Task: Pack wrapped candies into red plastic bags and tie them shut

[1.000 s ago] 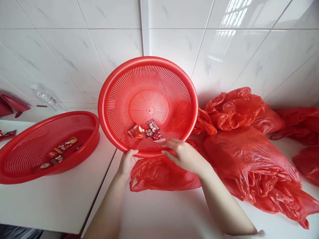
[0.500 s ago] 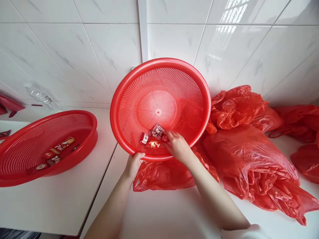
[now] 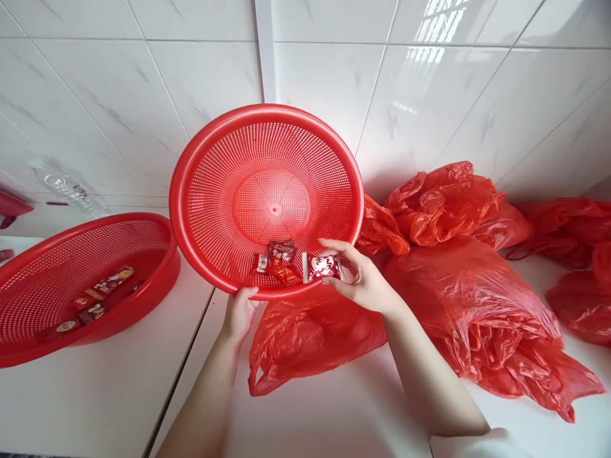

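Note:
My left hand grips the lower rim of a round red perforated basket, which is tilted up so its inside faces me. A few small red wrapped candies lie at its low edge. My right hand pinches one red and white wrapped candy just above the rim, at the basket's lower right. A red plastic bag lies under the basket and both hands.
A second red perforated basket with several small packets sits on the white table at left. Crumpled red plastic bags pile up at right on the white counter. White tiled walls meet in a corner behind. A clear bottle lies at far left.
My right hand reached into the tilted basket among the candies and has come out holding one wrapped candy. The basket shifted slightly left; my left hand kept its grip on the rim.

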A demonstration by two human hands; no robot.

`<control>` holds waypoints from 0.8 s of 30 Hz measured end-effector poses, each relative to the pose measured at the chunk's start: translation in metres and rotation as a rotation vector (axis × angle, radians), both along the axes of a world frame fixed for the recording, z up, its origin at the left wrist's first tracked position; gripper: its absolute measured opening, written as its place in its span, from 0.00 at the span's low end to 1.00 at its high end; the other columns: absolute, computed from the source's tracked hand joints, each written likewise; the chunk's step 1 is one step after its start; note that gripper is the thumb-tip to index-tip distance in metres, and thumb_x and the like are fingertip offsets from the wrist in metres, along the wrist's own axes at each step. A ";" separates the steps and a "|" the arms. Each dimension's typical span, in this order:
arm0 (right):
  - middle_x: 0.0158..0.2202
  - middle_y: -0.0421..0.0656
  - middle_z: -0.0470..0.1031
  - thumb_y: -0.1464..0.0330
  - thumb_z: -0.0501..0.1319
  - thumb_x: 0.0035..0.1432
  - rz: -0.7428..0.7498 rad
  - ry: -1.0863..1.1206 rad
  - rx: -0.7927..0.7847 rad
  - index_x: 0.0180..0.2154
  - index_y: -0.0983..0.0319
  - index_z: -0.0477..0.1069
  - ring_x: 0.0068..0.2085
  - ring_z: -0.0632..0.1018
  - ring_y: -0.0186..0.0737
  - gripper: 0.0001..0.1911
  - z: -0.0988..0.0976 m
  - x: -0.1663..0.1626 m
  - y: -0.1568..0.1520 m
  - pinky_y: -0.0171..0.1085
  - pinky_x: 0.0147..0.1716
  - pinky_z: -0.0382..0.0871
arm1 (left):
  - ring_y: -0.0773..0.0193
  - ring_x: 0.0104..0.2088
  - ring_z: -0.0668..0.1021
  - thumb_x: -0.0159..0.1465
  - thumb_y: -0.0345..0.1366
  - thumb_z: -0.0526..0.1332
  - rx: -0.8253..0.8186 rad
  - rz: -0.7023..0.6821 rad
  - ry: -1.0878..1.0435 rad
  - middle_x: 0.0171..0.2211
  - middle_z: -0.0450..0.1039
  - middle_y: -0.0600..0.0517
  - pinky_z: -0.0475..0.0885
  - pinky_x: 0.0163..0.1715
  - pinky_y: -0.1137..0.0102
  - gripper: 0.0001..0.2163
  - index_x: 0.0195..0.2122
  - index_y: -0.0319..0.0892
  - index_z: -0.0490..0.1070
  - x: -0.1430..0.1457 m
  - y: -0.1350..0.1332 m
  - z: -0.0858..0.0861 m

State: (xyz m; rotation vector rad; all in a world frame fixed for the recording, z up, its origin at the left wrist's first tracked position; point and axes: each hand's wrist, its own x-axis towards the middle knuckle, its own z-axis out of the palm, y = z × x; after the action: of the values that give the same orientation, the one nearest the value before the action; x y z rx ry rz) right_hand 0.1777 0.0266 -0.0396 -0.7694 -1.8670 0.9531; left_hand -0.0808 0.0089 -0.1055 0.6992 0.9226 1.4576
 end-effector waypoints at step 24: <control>0.61 0.56 0.63 0.53 0.60 0.59 0.065 -0.563 0.180 0.62 0.64 0.58 0.60 0.67 0.54 0.35 -0.033 -0.041 -0.005 0.51 0.56 0.63 | 0.50 0.46 0.79 0.56 0.31 0.60 -0.063 -0.207 -0.048 0.42 0.79 0.47 0.73 0.44 0.60 0.18 0.49 0.40 0.73 0.021 -0.014 -0.002</control>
State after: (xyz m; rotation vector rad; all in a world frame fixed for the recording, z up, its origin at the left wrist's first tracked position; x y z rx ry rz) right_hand 0.1364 0.0211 -0.0723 -0.9354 -2.4362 0.6288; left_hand -0.0594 -0.0051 -0.1071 0.6892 0.8296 1.2524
